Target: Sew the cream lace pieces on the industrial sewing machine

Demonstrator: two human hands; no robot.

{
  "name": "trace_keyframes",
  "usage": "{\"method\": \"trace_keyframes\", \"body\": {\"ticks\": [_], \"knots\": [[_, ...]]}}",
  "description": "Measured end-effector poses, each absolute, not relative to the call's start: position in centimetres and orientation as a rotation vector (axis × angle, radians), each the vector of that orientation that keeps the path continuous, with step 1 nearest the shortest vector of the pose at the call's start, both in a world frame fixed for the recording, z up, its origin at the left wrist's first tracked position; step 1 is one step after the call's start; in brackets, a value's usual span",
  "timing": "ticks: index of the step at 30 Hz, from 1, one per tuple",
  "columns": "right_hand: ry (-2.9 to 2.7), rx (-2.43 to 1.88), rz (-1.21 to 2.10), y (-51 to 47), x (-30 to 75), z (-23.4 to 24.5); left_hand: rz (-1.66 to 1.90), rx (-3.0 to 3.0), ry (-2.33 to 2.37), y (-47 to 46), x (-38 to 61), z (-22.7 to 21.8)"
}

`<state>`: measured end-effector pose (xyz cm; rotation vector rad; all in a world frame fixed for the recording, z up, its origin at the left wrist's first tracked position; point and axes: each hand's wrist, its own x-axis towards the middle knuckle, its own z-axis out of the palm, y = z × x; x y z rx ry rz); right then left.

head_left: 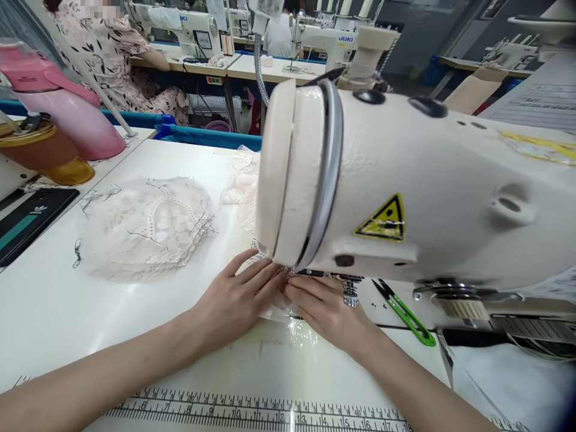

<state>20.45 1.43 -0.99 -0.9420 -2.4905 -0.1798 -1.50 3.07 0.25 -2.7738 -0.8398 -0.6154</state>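
My left hand lies flat on the white table, fingers stretched out toward the needle area of the cream sewing machine. My right hand lies beside it, its fingers extended and pressing a thin, pale lace piece against the table under the machine head. The fingertips of both hands nearly meet below the machine's end. The needle and presser foot are mostly hidden by the machine head.
A pile of lace pieces with loose threads lies to the left. Green thread snips rest right of the needle. A pink bottle and a dark phone sit far left. A ruler strip runs along the near edge. Another person sits behind.
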Motion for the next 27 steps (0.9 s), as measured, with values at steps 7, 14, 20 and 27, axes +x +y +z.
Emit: {"method": "trace_keyframes", "body": {"ticks": [7,14,20,27], "knots": [[-2.530,-0.974,-0.095,1.48,20.35,-1.12,-0.470,-2.880,-0.896,3.29,-1.72,-0.39],[-2.521,-0.964,-0.088,1.61,20.04,-1.49,-0.372,-2.926,-0.911,3.52,-2.00,-0.13],[-2.492,-0.943,-0.137,1.74,19.93,-1.81,-0.314,-2.925,-0.953,3.57,-2.09,-0.23],[-2.512,-0.962,-0.275,1.75,20.11,-1.37,-0.306,-2.902,-0.964,3.68,-1.84,-0.22]]}}
